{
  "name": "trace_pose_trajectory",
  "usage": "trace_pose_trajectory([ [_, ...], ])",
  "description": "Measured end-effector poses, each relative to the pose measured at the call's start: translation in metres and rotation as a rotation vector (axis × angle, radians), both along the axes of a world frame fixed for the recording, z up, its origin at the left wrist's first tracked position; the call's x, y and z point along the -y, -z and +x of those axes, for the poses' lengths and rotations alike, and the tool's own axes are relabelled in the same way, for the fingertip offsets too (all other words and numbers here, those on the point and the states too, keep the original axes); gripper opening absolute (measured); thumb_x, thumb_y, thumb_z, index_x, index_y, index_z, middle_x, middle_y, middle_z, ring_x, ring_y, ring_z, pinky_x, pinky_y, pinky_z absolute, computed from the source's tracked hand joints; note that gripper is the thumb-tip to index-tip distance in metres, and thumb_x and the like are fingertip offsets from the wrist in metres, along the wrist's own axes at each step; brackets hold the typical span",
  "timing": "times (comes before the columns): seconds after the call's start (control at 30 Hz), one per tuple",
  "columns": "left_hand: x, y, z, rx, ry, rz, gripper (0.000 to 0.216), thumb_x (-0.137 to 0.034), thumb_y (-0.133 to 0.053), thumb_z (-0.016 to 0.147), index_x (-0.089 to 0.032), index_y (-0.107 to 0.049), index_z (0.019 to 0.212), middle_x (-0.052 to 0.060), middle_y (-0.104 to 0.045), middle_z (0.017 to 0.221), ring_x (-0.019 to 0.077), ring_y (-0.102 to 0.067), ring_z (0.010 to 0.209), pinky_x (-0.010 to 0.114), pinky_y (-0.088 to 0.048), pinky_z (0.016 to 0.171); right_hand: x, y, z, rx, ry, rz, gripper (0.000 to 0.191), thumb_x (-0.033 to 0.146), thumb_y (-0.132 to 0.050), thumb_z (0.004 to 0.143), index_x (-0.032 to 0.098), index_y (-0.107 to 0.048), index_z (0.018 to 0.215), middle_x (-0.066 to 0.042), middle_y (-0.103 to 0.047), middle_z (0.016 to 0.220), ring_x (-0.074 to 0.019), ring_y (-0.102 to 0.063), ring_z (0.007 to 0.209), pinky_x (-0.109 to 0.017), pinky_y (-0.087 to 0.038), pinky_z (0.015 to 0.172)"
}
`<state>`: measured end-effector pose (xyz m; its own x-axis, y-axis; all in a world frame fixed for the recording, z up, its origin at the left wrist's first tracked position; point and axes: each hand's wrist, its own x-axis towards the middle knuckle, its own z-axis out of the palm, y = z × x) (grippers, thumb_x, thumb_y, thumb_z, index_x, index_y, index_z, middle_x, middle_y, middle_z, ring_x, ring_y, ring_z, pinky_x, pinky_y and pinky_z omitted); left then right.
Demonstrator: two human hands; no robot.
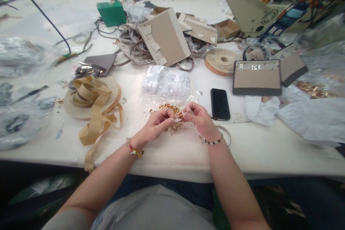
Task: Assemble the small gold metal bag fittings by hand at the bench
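My left hand (157,125) is closed in a pinch, with a small white piece (177,120) at its fingertips. Close beside it, my right hand (198,118) pinches a small gold-coloured metal fitting (180,114). The fingertips of both hands nearly meet, and the exact shape of the fitting is too small to make out. Beneath and just behind them lies a pile of gold-coloured metal fittings (170,107) on the white table. A clear plastic bag (165,82) with white wrapped contents lies beyond the pile.
A roll with loose tan tape (94,100) lies to the left. On the right are a black phone (220,104), a flat taupe panel with dark edges (257,79) and another tape roll (219,63). Cardboard pieces (167,37), a green block (111,13) and a beige machine (248,7) stand farther back.
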<state>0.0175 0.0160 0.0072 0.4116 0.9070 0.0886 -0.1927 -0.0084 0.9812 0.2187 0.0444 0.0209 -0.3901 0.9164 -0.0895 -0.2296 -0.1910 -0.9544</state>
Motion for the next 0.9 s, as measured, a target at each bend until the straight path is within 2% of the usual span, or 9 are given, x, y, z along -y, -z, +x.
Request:
trace_pose_trajectory([
  [0.33, -0.0034, -0.0017, -0.0039, 0.001, 0.071, -0.04, 0.031, -0.046, -0.065, 0.091, -0.017, -0.054, 0.088, 0.002, -0.056, 0.077, 0.0105, -0.049, 0.063, 0.022, -0.038, 0.056, 0.0001, 0.0015, 0.0015, 0.034, -0.041, 0.028, 0.043, 0.042, -0.088, 0.071, 0.021, -0.051, 0.074, 0.004, -0.053, 0.069, -0.0125, -0.052, 0.066, -0.028, -0.045, 0.066],
  [0.9, -0.0039, -0.0029, -0.0043, -0.01, 0.073, -0.036, 0.032, -0.046, -0.066, 0.091, -0.017, -0.054, 0.087, 0.001, -0.055, 0.075, 0.0094, -0.047, 0.06, 0.022, -0.035, 0.054, 0.0006, 0.0016, 0.0018, 0.066, -0.049, 0.044, 0.043, 0.042, -0.088, 0.071, 0.021, -0.05, 0.074, 0.005, -0.049, 0.067, -0.0123, -0.047, 0.064, -0.027, -0.04, 0.063],
])
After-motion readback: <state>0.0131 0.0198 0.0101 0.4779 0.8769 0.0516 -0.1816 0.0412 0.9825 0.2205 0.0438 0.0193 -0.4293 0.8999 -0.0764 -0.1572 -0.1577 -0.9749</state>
